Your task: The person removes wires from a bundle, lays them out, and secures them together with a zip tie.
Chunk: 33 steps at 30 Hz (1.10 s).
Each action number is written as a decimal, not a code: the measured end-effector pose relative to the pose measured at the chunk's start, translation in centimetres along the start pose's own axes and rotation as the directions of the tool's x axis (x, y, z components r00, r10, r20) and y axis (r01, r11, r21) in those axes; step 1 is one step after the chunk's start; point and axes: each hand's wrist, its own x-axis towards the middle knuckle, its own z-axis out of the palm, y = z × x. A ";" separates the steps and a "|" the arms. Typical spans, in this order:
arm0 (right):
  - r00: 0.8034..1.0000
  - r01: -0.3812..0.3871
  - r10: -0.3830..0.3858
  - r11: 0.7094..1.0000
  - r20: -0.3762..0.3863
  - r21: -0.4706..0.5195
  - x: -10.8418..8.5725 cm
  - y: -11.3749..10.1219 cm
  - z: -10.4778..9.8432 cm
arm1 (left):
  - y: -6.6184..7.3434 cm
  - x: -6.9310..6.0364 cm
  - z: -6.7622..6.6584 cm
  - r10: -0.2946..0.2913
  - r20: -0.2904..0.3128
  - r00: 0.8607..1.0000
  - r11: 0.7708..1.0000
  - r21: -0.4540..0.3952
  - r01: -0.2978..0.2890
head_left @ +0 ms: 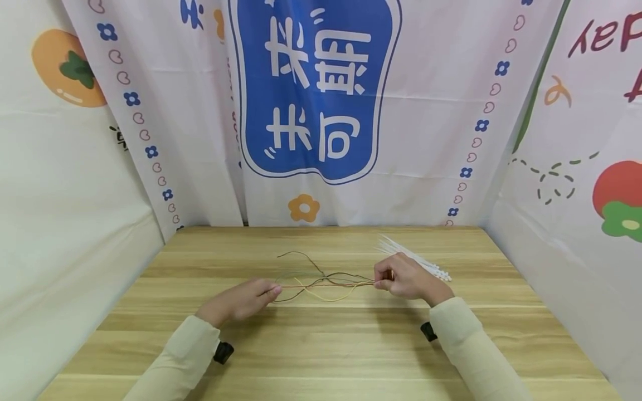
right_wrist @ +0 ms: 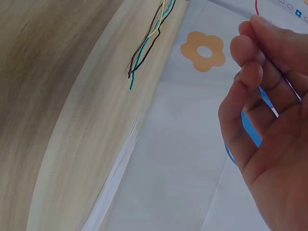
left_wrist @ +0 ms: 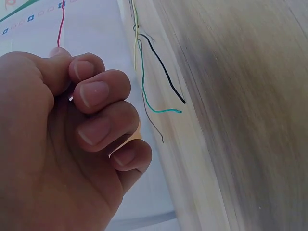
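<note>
While pinching a thin red wire [left_wrist: 62,21] between the thumb and forefinger of the left hand [head_left: 238,302], also gripping it farther along between the thumb and fingertips of the right hand [head_left: 408,278]. Held up off the table [head_left: 326,356] in a nearly straight line, most likely for tension along its length and for separation from the loose strands below. In the left hand, closed up at that pinch, with the remaining fingers curled toward the palm around nothing visible; in the right, much the same at thumb and fingertips, with the rest bent loosely over a hollow palm. No telling from these views about any spare length beyond either pinch. Positioned directly between the two hands, running from one to the other. Below it on the table, spread in crossing curves: a black wire [left_wrist: 166,70], a teal wire [left_wrist: 166,110], a brown wire [left_wrist: 155,125] and a yellow wire [head_left: 328,301], apart from both hands in the wrist views, perhaps lying there for easy reach from either side. Just beyond the right hand, in a narrow fan partly hidden by it: white cable ties [head_left: 423,263], probably placed off to that side to avoid crowding the wires.
</note>
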 end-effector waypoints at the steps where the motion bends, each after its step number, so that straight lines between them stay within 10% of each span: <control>1: 1.000 -0.001 0.001 1.000 -0.002 -0.003 0.0 0.0 0.0 | 0.0 0.0 0.0 0.001 0.000 1.000 1.000 -0.002 -0.001; 14: 0.999 0.041 -0.042 0.998 -0.023 -0.044 0.2 0.0 0.0 | -0.5 0.2 0.0 0.017 -0.025 1.000 0.998 0.058 -0.015; 33: 0.999 -0.035 0.032 0.972 -0.017 -0.234 0.8 -0.2 0.3 | 0.3 1.4 0.8 -0.121 -0.056 0.991 0.952 0.275 0.132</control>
